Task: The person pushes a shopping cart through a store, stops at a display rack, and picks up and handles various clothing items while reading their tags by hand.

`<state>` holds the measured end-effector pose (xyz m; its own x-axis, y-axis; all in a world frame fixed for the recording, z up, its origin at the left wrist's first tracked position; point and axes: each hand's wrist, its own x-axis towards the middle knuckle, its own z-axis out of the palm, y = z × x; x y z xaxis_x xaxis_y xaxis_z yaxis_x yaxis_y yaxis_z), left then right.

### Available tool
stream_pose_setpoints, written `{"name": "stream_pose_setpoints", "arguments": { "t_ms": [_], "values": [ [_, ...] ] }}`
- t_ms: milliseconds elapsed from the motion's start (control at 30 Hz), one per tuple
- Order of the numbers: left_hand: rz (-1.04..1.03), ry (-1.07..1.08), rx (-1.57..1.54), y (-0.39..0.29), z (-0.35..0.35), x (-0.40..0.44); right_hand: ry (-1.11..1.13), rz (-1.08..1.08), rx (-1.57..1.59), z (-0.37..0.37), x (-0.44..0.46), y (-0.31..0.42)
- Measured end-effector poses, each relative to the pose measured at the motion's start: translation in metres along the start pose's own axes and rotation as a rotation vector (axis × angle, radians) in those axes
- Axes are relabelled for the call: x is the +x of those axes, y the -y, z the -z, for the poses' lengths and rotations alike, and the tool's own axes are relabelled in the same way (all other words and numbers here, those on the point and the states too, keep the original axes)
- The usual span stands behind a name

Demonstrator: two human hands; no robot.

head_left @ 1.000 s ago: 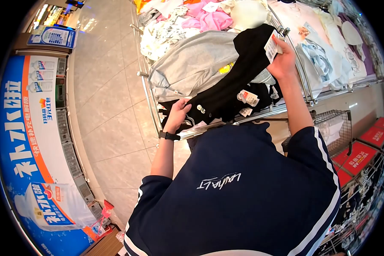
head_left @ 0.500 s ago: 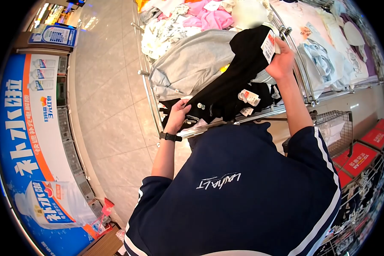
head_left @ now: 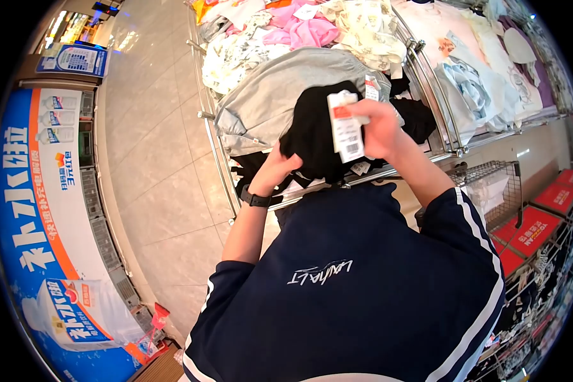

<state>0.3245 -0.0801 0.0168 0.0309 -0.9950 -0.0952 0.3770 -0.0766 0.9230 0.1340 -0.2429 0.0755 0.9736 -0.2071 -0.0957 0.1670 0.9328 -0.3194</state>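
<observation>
In the head view, metal rails edge the clothes at left, right and near; tiled floor stretches beyond the left one. The black garment is gathered near the near rail, before the gray garment. The left hand pinches its left edge; the right hand, angled in from the right, pinches the white tag.

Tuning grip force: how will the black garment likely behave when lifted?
Probably floppy: the black garment bunches softly by the left hand. Likely light for its bulk, as it looks like plain cloth. The white tag in the right hand seems stiffer, showing flat and uncrumpled.
</observation>
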Motion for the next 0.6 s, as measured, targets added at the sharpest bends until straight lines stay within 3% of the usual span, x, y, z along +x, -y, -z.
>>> {"name": "stream_pose_setpoints", "arguments": {
  "t_ms": [33, 67, 167, 233, 300, 367, 433, 500, 567, 600],
  "values": [
    [-0.042, 0.017, -0.012, 0.001, -0.001, 0.003, -0.174, 0.009, -0.084, -0.008, 0.002, -0.007],
    [0.032, -0.176, 0.047, 0.009, 0.006, 0.002, -0.198, 0.034, -0.182, -0.010, 0.001, -0.007],
    [0.091, -0.390, -0.181, -0.025, -0.014, 0.005, -0.267, 0.095, -0.463, -0.007, -0.005, -0.005],
    [-0.058, -0.307, -0.336, -0.028, -0.009, 0.000, -0.295, 0.101, -0.532, -0.006, -0.011, -0.004],
    [-0.016, -0.366, -0.591, -0.034, -0.012, -0.005, -0.300, 0.049, -0.534, 0.001, -0.017, -0.006],
    [0.011, -0.283, -0.727, -0.047, -0.025, 0.002, -0.307, 0.074, -0.529, 0.003, -0.019, -0.010],
    [0.104, -0.204, -0.699, -0.047, -0.033, 0.003, -0.300, 0.118, -0.541, -0.002, -0.015, -0.016],
    [0.120, -0.333, -0.174, -0.031, -0.039, -0.001, -0.260, 0.133, -0.693, -0.006, -0.010, -0.020],
    [0.114, -0.332, 0.088, -0.030, -0.037, -0.003, -0.250, 0.096, -0.803, -0.007, -0.009, -0.019],
    [0.057, -0.404, 0.050, -0.033, -0.038, -0.002, -0.263, 0.102, -0.747, -0.007, -0.009, -0.019]
  ]
}}
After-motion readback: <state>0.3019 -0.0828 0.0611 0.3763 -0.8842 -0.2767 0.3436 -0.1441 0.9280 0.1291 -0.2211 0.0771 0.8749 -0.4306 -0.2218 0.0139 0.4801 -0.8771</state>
